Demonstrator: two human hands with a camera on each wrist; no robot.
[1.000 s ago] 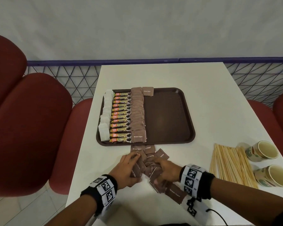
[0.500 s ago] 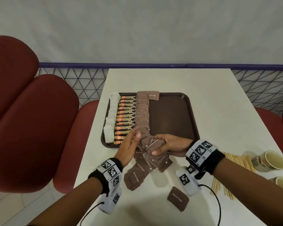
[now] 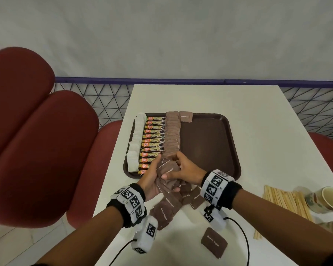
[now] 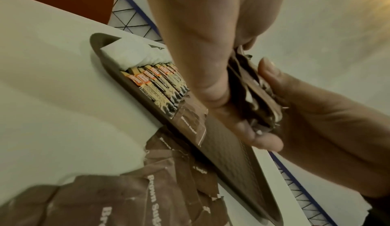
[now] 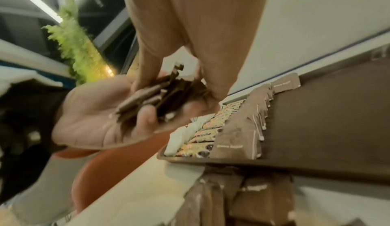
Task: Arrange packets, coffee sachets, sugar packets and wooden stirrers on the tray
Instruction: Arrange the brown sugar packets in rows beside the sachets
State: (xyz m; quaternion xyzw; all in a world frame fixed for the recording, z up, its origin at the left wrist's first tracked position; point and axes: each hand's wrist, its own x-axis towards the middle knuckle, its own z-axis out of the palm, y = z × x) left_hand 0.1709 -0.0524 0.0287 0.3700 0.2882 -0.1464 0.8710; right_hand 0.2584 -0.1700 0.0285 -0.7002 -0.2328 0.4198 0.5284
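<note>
A brown tray (image 3: 210, 146) carries a column of white packets (image 3: 136, 139), a column of coffee sachets (image 3: 153, 139) and a row of brown sugar packets (image 3: 172, 135). One more sugar packet (image 3: 186, 116) lies at the far edge. Just above the tray's near rim, my left hand (image 3: 152, 175) and right hand (image 3: 185, 169) hold a bundle of sugar packets (image 3: 167, 171) between them. The left palm cradles the bundle (image 5: 160, 94) with its thumb curled over it. The right-hand fingers grip it from above. Wooden stirrers (image 3: 284, 204) lie to the right on the table.
Loose sugar packets (image 3: 167, 208) are strewn on the white table below the hands, and one (image 3: 213, 242) lies apart nearer me. Two paper cups (image 3: 329, 198) stand at the right edge beside the stirrers. Red seats (image 3: 37, 150) flank the table on the left.
Both hands gathered sugar packets from the pile on the table, lifted them as a bundle and carried it forward to the tray's near edge.
</note>
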